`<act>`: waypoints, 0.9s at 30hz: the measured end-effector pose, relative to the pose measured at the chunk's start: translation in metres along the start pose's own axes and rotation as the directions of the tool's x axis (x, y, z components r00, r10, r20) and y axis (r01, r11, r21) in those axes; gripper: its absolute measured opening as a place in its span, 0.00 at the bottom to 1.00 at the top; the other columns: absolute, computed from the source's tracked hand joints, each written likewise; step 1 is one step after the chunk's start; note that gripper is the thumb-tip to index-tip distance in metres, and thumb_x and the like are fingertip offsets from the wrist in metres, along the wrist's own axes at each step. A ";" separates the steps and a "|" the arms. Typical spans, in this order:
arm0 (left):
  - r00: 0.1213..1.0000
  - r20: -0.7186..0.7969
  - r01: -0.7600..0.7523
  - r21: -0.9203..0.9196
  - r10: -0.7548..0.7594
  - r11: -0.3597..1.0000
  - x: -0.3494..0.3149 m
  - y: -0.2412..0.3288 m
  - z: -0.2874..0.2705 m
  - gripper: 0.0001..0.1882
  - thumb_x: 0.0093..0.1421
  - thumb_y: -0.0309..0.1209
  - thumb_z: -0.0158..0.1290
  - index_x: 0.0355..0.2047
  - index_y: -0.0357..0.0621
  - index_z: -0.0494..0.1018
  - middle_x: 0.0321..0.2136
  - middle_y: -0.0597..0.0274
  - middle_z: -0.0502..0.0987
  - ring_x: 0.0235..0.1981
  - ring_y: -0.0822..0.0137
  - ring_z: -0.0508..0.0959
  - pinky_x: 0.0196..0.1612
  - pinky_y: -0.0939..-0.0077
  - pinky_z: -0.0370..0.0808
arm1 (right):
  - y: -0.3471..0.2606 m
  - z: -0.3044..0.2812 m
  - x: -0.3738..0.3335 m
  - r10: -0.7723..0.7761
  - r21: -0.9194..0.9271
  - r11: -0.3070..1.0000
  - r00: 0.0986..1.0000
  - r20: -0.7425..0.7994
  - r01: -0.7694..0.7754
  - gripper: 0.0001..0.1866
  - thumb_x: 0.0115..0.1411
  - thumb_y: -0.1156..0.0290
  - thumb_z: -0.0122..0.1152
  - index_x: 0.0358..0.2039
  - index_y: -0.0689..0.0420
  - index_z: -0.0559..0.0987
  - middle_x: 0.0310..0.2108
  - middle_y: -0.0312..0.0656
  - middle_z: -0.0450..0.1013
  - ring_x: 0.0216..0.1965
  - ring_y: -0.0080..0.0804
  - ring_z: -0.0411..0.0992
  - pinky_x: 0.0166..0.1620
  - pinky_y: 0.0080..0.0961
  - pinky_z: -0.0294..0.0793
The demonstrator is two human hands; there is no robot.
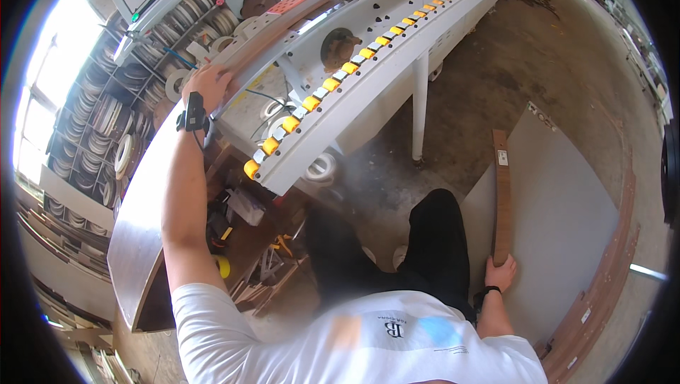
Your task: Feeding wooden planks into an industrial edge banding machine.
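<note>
The right hand (pixel 501 273) is closed around the near end of a narrow brown wooden strip (pixel 502 203), which extends away from the person's right side across a large grey panel (pixel 567 196); whether the strip rests on that panel or is held just above it, I cannot tell. With only one end gripped, the far end would probably dip or swing, so a firm hold and a level wrist should serve best, and lifting clear rather than dragging should spare the panel's face. The white label (pixel 502 158) sits toward the far end, away from the fingers, and is best left unrubbed. The left hand (pixel 207 88) reaches forward, palm down, at the near end of a long brown piece (pixel 244 66) along the machine; I cannot tell whether it pinches the edge or merely rests there. Light, even pressure would suit it, with the fingers away from the machine's moving parts. Farther out, the rail with yellow rollers (pixel 331 84) runs between the two hands, so the strip's far end needs room to pass it. Beyond the panel, brown boards (pixel 591 320) lie at the right, a corner worth not knocking.
</note>
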State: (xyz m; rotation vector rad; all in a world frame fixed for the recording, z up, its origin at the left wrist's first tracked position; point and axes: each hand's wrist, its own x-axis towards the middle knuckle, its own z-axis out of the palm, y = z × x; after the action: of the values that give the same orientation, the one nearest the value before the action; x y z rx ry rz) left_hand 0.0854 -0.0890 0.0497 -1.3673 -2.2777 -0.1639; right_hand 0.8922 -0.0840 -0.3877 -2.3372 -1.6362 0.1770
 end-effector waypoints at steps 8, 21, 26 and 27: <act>0.998 0.009 0.067 0.016 -0.067 0.998 -0.005 0.005 -0.002 0.20 0.68 0.48 0.56 0.52 0.53 0.85 0.50 0.60 0.85 0.55 0.53 0.83 0.57 0.59 0.79 | 0.005 0.004 0.001 -0.031 0.021 0.999 0.999 -0.035 0.032 0.37 0.56 0.53 0.77 0.61 0.56 0.74 0.58 0.52 0.75 0.63 0.56 0.70 0.64 0.51 0.72; 0.995 0.028 0.094 0.058 -0.096 0.994 -0.003 0.014 -0.008 0.21 0.68 0.49 0.54 0.53 0.54 0.85 0.51 0.57 0.85 0.56 0.50 0.82 0.58 0.55 0.78 | -0.001 0.001 0.000 -0.033 0.020 0.999 0.999 -0.019 0.033 0.37 0.57 0.52 0.76 0.62 0.57 0.74 0.58 0.52 0.74 0.63 0.56 0.69 0.64 0.51 0.72; 0.994 0.049 0.092 0.055 -0.094 0.994 0.010 0.026 -0.006 0.19 0.69 0.48 0.54 0.49 0.53 0.85 0.49 0.55 0.85 0.54 0.50 0.82 0.56 0.53 0.79 | 0.002 0.002 0.001 -0.018 0.031 0.999 1.000 0.010 0.017 0.37 0.58 0.52 0.76 0.62 0.57 0.74 0.58 0.52 0.74 0.63 0.56 0.69 0.64 0.50 0.72; 0.996 0.090 0.017 0.133 -0.029 0.991 0.018 0.025 -0.002 0.18 0.71 0.48 0.51 0.47 0.54 0.85 0.47 0.58 0.85 0.53 0.51 0.83 0.55 0.55 0.80 | 0.002 0.002 0.002 -0.027 0.034 0.999 1.000 0.016 0.027 0.37 0.58 0.52 0.75 0.63 0.57 0.74 0.59 0.51 0.73 0.63 0.55 0.69 0.64 0.50 0.72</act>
State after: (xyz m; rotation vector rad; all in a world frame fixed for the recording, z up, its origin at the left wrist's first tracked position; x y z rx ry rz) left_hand 0.1007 -0.0626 0.0560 -1.3052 -2.3349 0.0423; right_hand 0.8940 -0.0823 -0.3899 -2.2940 -1.6585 0.2168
